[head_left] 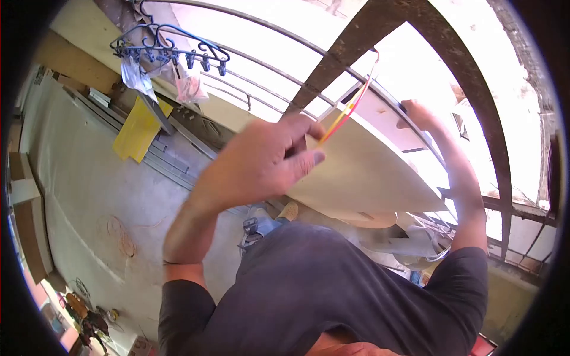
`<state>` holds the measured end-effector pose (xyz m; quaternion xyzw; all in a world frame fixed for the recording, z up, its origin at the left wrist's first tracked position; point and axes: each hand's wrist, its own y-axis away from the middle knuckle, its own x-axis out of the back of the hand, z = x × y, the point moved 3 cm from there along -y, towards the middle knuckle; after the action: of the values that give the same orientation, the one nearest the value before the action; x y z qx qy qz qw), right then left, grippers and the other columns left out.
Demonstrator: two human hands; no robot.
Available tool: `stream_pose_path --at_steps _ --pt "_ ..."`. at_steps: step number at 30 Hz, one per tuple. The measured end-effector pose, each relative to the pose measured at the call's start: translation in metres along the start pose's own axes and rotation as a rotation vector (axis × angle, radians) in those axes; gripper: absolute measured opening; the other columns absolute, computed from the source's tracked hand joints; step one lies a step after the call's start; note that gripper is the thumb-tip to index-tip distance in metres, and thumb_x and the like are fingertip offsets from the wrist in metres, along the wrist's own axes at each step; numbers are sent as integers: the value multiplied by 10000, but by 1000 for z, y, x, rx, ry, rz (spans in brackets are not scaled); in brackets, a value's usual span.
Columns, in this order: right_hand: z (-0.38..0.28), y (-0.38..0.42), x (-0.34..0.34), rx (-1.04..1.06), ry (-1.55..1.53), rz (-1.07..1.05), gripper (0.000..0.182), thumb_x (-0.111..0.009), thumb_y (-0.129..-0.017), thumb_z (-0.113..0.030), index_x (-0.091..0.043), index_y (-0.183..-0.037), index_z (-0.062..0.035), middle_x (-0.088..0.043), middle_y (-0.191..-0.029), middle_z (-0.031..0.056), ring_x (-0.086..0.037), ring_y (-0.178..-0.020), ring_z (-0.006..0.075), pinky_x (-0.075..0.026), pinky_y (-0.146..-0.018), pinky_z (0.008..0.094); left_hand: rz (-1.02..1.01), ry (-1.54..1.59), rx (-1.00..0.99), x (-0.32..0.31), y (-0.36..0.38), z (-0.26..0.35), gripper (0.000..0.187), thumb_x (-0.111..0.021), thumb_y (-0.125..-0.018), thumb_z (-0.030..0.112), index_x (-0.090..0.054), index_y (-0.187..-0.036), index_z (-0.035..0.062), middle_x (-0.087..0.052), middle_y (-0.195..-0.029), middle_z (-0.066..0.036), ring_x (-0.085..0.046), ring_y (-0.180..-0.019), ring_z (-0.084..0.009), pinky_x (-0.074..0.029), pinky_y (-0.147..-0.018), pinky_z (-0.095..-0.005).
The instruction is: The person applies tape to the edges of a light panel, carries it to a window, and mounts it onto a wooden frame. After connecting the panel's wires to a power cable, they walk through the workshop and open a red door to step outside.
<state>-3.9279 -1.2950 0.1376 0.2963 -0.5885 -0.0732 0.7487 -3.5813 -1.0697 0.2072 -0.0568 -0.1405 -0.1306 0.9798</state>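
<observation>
My left hand point(261, 157) is raised in front of my chest, thumb and fingers closed on the lower end of a pair of red and yellow wires point(350, 113). The wires curve up to a dark, rusty metal frame point(380, 26). My right hand point(420, 114) reaches through to the bright far side, its fingers curled over a thin metal bar point(386, 98). A large beige panel point(362, 166) leans below and between my hands. What the right fingertips touch behind the bar is partly hidden.
A blue clip hanger point(172, 50) with small bags hangs at upper left by metal rails point(255, 53). Metal profiles point(166, 160) and a yellow sheet point(141, 127) lie on the floor. Cardboard point(29, 219) stands at far left; loose orange wire point(122, 240) lies near it.
</observation>
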Motion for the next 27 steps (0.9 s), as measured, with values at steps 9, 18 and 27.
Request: stream_pose_path --at_steps 9,18,27 --pt "20 -5 9 35 -2 238 344 -810 -631 -150 -673 -921 -24 -652 -743 129 -622 -700 253 -502 -686 395 -17 737 370 -108 54 -108 326 -576 -977 209 -582 -1216 -13 -669 -945 -88 -639 -774 -112 -497 -564 -234" --pt "23 -8 17 -92 -37 112 572 -755 -657 -156 -616 -1177 37 -664 -1091 243 -649 -981 311 -511 -899 381 72 120 507 -86 31 -220 367 -617 -936 273 -600 -1211 30 -688 -1068 -118 -665 -974 -209 -537 -777 -325" --pt "32 -7 14 -78 -68 242 641 -789 -614 -165 -624 -1201 34 -673 -1086 241 -657 -984 321 -502 -919 392 62 201 88 -86 -78 -183 437 -698 -849 216 -595 -1230 28 -646 -1159 -136 -620 -1084 -242 -487 -930 -361"
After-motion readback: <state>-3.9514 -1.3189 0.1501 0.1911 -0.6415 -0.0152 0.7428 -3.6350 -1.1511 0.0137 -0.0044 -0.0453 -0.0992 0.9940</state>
